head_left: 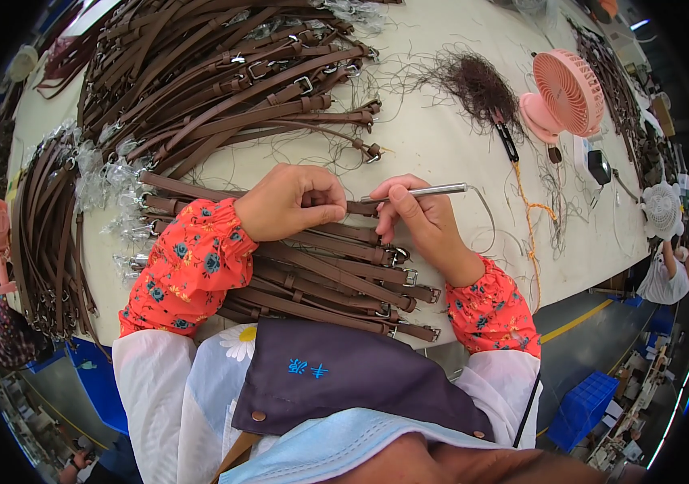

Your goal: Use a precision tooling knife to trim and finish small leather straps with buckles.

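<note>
My left hand (292, 203) is closed, thumb and fingers pinching a brown leather strap (361, 208) whose end reaches toward my other hand. In my right hand (425, 222) a slim silver pen-shaped tool (441, 190) lies between thumb and fingers. A thin grey cord (490, 222) curves away from its back end. The tool's tip is close to the strap; whether they touch I cannot tell. Below both hands lies a row of brown buckled straps (320, 270), their metal buckles toward the right and clear plastic wrap on their left ends.
A large heap of brown straps (223, 81) covers the table's far left, with another bundle (54, 234) nearer. Dark loose threads (473, 85), black-handled snips (507, 141) on an orange cord (530, 218) and a pink fan (566, 93) are at the right. A blue crate (582, 407) stands on the floor.
</note>
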{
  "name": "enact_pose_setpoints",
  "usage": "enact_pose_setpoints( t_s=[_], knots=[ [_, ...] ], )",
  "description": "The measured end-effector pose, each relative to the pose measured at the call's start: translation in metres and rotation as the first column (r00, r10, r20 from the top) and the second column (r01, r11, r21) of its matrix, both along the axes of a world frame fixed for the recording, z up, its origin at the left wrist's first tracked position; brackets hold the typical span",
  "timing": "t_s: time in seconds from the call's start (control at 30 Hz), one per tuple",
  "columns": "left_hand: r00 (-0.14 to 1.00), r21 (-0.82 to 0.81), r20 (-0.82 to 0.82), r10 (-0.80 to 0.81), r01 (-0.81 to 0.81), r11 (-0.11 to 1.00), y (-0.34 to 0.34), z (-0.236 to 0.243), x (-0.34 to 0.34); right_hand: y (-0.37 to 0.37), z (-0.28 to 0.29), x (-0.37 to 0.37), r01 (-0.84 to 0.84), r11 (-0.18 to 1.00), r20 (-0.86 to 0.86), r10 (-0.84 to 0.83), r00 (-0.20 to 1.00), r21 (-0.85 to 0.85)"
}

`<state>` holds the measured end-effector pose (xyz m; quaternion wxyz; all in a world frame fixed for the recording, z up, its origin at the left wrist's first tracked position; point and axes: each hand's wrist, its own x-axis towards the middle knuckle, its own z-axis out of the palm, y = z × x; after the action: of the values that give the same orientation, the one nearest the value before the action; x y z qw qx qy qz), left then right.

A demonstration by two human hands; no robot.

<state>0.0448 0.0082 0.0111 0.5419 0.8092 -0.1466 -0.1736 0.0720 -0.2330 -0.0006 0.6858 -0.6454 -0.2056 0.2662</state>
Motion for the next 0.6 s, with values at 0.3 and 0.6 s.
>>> enact_pose_setpoints(
  t_s=[0.3,0.6],
  knots=[
    [0.983,0.065,0.166,-0.071,0.061,0.996,-0.002,0.006,-0.002,-0.001,-0.001,0.002,0.0,1.0,0.025,0.0,1.0,0.014],
    [0.996,0.065,0.094,0.0,-0.006,0.998,-0.001,-0.003,-0.001,-0.003,0.001,0.002,-0.063,0.997,0.01,0.063,0.998,-0.055]
  ],
)
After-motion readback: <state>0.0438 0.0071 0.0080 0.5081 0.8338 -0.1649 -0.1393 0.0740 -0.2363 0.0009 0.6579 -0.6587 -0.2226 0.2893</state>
